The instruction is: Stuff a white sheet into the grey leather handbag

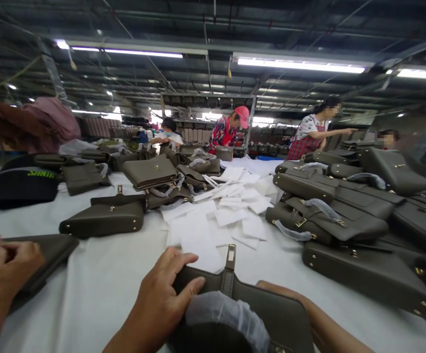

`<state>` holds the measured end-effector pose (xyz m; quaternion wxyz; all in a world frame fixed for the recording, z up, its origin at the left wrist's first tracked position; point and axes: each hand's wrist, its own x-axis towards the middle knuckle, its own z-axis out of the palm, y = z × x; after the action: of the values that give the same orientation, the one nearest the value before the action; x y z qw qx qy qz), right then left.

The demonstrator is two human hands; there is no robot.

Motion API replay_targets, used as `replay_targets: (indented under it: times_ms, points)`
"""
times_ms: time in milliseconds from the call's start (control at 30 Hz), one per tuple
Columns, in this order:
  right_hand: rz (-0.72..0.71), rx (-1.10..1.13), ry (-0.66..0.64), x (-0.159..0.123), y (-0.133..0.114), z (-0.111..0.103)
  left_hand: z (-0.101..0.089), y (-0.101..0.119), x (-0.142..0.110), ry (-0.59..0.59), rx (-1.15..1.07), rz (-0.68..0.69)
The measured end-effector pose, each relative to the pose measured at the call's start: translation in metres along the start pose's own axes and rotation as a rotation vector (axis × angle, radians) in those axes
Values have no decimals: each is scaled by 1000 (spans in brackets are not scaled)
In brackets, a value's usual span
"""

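Close in front of me is a dark olive handbag (279, 314), its flap raised and a metal-tipped strap sticking up from the flap's edge. Its handle (227, 314) is wrapped in translucent white film. My left hand (169, 289) grips the flap's left edge, thumb on the near side and fingers at the far side. Behind the right part of the flap runs my right hand (297, 296); its fingers are hidden by the bag. White sheets (198, 230) lie loosely piled just beyond the bag.
Similar handbags are heaped on the right (345, 215) and stand at the left (106, 215) of the white-covered table (102, 274). At the left edge, another person's hands (10, 264) touch a dark bag. A black cap (17, 181) lies farther back. Several people work beyond.
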<state>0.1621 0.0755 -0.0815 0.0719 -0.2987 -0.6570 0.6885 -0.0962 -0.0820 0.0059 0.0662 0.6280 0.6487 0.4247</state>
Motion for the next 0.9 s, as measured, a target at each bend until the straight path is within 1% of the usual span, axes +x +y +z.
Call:
replay_targets:
  times_ms: [67, 100, 200, 300, 367, 433, 500, 600, 667, 733, 833, 900]
  points:
    - [63, -30, -17, 6, 0, -10, 6, 3, 3, -68, -2, -30]
    - [68, -34, -3, 8, -2, -15, 9, 4, 6, -81, -2, -42]
    - [-30, 9, 98, 7, -21, -27, 15, 2, 17, -60, -3, -66]
    - [-164, 103, 155, -2, -47, -30, 18, 0, 27, -36, -9, -61]
    - [-233, 168, 174, -6, -62, -28, 20, -2, 32, -30, -10, -40]
    - [-277, 242, 164, -7, -74, -23, 21, -3, 34, -18, -10, -19]
    - [-294, 306, 109, -4, -84, -16, 22, -5, 34, -3, -8, -7]
    - [-293, 324, 25, 0, -96, -5, 23, -6, 33, -3, -23, 42]
    - [-312, 333, 18, 3, -102, 0, 23, -4, 32, -10, -43, 57]
    - [-329, 356, 20, 5, -105, 3, 23, -1, 30, 0, -71, 20]
    - [-324, 366, 5, 7, -107, 3, 23, 2, 29, 29, -114, -38]
    - [-327, 350, 12, 7, -106, 0, 24, 1, 30, 38, -121, -33]
